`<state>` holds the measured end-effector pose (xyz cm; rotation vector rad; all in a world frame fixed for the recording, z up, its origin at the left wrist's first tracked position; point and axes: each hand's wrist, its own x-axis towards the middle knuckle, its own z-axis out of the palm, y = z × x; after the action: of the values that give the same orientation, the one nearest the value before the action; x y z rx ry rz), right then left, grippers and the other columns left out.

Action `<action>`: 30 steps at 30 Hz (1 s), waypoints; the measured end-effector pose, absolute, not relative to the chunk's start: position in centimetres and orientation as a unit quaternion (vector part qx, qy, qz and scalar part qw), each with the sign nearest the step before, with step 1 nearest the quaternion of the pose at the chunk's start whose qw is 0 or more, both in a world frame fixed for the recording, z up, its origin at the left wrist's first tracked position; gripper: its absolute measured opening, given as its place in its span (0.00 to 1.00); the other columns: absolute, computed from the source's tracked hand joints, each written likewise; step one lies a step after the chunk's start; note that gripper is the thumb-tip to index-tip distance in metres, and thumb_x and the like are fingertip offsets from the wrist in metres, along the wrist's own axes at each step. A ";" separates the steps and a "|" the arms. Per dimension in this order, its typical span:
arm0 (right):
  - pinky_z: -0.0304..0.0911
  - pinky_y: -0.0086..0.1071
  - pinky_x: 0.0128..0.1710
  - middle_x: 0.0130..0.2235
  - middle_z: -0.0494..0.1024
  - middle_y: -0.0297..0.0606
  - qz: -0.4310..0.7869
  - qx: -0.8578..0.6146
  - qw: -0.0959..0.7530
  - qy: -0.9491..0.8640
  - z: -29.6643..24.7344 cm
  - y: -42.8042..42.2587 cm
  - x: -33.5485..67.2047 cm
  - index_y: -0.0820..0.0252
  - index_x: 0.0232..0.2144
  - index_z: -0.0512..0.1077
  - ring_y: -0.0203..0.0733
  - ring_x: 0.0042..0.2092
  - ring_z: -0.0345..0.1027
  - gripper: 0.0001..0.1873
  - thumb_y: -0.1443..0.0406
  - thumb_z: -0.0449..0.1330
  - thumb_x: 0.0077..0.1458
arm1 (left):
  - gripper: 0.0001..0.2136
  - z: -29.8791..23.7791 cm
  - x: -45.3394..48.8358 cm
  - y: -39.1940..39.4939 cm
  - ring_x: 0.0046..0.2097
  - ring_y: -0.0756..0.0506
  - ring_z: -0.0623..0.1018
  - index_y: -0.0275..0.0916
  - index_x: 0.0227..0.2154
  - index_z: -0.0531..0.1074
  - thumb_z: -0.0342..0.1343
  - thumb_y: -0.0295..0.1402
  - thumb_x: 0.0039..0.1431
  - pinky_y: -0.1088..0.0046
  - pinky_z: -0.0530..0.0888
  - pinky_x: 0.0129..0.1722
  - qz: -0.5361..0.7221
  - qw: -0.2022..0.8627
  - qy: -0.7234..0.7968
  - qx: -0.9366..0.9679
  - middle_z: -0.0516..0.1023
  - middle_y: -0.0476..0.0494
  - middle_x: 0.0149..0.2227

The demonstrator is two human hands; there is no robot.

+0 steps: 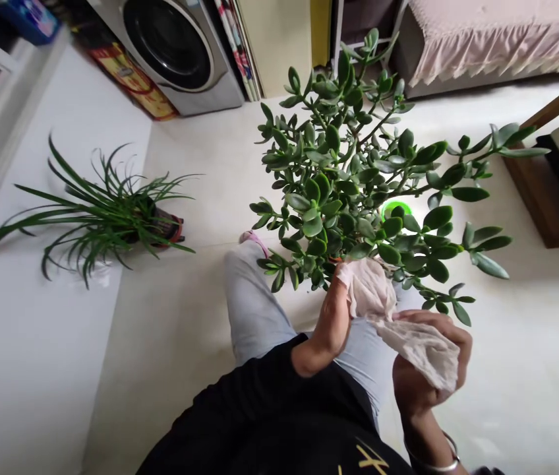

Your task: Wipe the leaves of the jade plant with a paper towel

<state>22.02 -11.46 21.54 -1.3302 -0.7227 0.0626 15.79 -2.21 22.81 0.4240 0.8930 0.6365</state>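
A pale pink cloth (398,316) hangs gathered between a person's two bare hands, its upper end just below the lower leaves of a jade plant (339,165). The left hand (331,310) has its fingers (343,272) closed on that upper end, pinching the fabric right beside the plant's lower leaves. The right hand (412,386) grips the lower folds, its fingers (422,318) curled over the top of the cloth. A silver bangle (432,462) circles the right wrist.

Beyond the fingertips, the jade plant's dense branches spread upward and outward, with a bright green round object (395,208) partly hidden among the leaves. Left of the left hand, a spider plant (106,218) stands in a reddish pot (168,227) on the tiled floor (517,396). Far past the fingers stand a front-loading washing machine (171,59) and a bed with a ruffled pink cover (501,46). Below the hands are the person's black top (279,422) and grey trousers (254,297).
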 end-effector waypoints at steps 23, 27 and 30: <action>0.70 0.35 0.47 0.49 0.71 0.38 0.199 -0.638 0.653 -0.357 20.9 -9.2 23.9 0.53 0.52 0.68 0.41 0.48 0.70 0.23 0.73 0.59 0.54 | 0.12 24.1 18.7 2.4 0.36 0.51 0.74 0.40 0.37 0.70 0.66 0.34 0.53 0.74 0.71 0.42 0.363 0.727 0.435 0.389 0.74 0.53 0.34; 0.70 0.37 0.47 0.49 0.72 0.39 0.195 -0.642 0.652 -0.354 20.8 -9.2 24.0 0.53 0.52 0.70 0.43 0.50 0.70 0.23 0.73 0.58 0.54 | 0.09 23.7 19.0 2.4 0.33 0.53 0.71 0.40 0.34 0.68 0.64 0.33 0.54 0.76 0.69 0.38 0.376 0.676 0.457 0.440 0.72 0.55 0.30; 0.72 0.37 0.46 0.48 0.74 0.40 0.196 -0.641 0.645 -0.366 20.8 -9.2 24.2 0.54 0.53 0.70 0.43 0.48 0.72 0.25 0.74 0.56 0.52 | 0.09 23.3 18.8 2.3 0.31 0.53 0.69 0.40 0.32 0.67 0.64 0.33 0.55 0.77 0.68 0.35 0.379 0.654 0.467 0.459 0.69 0.56 0.29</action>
<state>24.20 -9.23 20.80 -1.4594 -0.8341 0.4452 18.85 2.32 23.28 1.0419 1.0604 0.8589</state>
